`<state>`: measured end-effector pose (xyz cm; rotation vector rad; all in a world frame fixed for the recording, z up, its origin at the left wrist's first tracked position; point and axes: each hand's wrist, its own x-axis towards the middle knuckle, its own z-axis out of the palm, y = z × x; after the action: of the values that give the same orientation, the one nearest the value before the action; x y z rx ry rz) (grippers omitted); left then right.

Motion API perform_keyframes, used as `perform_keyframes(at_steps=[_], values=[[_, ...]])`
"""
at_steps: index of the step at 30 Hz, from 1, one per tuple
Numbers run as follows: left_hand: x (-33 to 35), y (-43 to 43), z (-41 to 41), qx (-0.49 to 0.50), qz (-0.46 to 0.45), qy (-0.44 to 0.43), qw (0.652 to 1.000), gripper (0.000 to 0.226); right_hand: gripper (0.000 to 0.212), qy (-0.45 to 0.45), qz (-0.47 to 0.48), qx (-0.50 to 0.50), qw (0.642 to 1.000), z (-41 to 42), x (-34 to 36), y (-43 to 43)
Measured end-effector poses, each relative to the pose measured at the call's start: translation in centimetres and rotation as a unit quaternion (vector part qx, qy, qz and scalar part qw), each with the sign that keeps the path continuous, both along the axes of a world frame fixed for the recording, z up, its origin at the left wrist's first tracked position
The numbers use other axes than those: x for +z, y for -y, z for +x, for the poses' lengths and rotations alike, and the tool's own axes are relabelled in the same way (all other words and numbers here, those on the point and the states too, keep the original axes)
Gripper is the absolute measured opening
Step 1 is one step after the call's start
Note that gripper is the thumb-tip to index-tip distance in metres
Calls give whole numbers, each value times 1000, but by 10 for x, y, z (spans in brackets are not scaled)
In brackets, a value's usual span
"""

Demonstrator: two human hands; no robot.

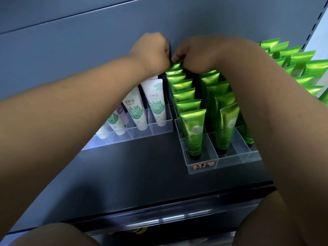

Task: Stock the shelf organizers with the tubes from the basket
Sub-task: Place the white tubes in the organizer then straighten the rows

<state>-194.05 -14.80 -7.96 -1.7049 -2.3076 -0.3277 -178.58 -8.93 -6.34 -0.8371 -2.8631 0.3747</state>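
Green tube [176, 65] at row's rear pinched by left hand [153, 49], right hand [194, 52]; dark shelf [133, 166], grey back panel [85, 43].

Green tubes [192, 132]; white, leaf-printed tubes [157, 102]; black shelf [134, 167].

One label [204, 166]. At least two clear organizers [236, 160]. Straight behind the label, seven green tubes [192, 132] in a row; right of it, four more show. Left of the label, three white tubes [156, 103]. Far right, more green ones, too crowded to count.
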Motion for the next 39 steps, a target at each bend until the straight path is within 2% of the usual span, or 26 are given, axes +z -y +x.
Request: perform_keyframes(at_steps=[4, 12, 19, 23, 27, 32, 34, 39], values=[[-1, 2, -2, 5, 4, 4, 1000, 20, 50, -31, -7, -5, 999, -1, -1, -5], [9, 19, 6, 38, 36, 16, 998, 24, 27, -42, 10, 12, 999, 3, 8, 3], [23, 70, 42, 125, 124, -52, 983, 35, 40, -141, 59, 29, 988, 17, 0, 30], [14, 112, 69, 134, 152, -89, 975, 46, 51, -207, 131, 27, 969, 56, -13, 53], [-2, 145, 97, 107, 154, -53, 981, 59, 48, -246, 162, 11, 956, 105, -27, 69], [-15, 175, 134, 92, 165, -16, 982, 59, 43, -256, 95, -11, 962, 150, -26, 79], [-14, 180, 145, 91, 160, -4, 983, 62, 41, -277, 91, -21, 956, 162, -29, 83], [-12, 180, 162, 72, 153, 4, 986, 56, 46, -255, 101, 11, 962, 190, -40, 89]])
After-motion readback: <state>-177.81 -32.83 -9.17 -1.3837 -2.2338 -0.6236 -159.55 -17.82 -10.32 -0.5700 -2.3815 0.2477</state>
